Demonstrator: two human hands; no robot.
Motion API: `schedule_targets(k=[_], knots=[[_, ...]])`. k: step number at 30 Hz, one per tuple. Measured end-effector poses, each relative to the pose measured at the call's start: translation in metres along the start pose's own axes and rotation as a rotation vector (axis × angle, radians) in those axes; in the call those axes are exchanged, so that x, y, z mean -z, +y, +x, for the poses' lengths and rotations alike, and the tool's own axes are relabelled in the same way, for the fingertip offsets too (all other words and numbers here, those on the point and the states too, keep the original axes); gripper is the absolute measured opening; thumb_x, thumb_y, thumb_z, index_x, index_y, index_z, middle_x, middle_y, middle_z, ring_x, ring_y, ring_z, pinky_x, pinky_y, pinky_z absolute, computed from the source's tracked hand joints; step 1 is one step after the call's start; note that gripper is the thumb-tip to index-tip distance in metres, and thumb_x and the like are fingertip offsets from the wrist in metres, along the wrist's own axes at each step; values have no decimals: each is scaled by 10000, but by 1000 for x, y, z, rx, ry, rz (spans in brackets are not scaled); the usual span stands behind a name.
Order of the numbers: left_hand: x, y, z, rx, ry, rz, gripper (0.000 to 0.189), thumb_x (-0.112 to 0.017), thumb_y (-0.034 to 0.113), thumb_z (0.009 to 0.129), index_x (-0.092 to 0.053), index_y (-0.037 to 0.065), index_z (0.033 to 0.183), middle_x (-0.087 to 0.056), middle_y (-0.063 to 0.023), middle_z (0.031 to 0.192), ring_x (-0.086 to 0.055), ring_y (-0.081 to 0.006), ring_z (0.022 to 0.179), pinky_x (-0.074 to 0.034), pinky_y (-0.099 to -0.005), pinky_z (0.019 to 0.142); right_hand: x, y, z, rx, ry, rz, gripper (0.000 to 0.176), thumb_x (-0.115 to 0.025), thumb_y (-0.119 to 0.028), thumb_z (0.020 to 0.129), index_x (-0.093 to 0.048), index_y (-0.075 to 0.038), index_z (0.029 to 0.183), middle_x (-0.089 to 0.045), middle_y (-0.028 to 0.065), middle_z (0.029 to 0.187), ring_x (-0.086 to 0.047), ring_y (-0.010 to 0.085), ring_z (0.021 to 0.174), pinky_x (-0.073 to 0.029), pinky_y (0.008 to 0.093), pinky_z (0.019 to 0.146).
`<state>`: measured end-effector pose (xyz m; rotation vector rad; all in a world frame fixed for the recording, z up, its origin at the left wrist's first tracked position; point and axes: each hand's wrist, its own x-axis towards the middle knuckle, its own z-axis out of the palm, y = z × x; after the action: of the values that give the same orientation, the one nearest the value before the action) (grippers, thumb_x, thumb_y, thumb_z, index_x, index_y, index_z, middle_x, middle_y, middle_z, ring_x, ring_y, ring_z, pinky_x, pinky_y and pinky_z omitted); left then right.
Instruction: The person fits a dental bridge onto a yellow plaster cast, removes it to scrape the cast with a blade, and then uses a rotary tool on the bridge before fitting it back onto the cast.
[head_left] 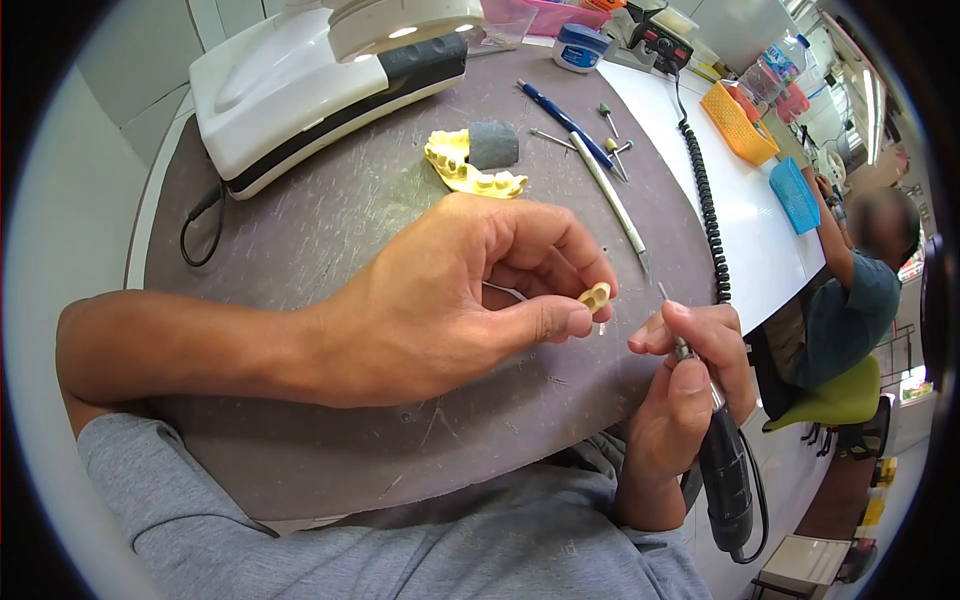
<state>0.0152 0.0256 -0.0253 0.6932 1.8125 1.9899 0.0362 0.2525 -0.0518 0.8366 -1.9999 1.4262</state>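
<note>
My left hand (450, 290) pinches a small yellowish dental piece (596, 297), looking like a tooth crown or bridge, between thumb and fingertips. In my right hand (690, 370) is a black and silver rotary handpiece (724, 470), its thin bur (664, 291) pointing up and apart from the piece. Behind my left hand, a yellow dental cast (470, 178) lies on the grey-brown mat (350, 220). A dark grey block (493, 145) sits against the cast.
A white and black machine (310, 110) stands at the back left. A blue pen-like tool (565, 122), a pale-handled knife (608, 190) and several burs lie on the mat. A coiled cord (705, 190) runs along the right. A person (850, 310) sits beyond baskets (738, 122).
</note>
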Motion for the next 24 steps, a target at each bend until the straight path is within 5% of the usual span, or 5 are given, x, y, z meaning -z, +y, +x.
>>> schedule_targets(k=[14,24], knots=[[2,2,-1,65,-60,-51,302,-692,52,919,-607,-29,1198,-695,-130,1110,-682,-143,1011,-565,-273,912,-17,0,0,36,26,21,309,-766,28,798,-616,-3,1067,-707,142,932,-685,189,838,-548,291,745],[4,0,2,53,-106,-28,451,-699,31,908,-547,-56,1324,-666,-150,1190,-652,-154,1091,-545,-275,965,-17,3,3,23,5,-51,331,-776,32,783,-609,5,1068,-695,131,939,-682,183,811,-545,279,728]])
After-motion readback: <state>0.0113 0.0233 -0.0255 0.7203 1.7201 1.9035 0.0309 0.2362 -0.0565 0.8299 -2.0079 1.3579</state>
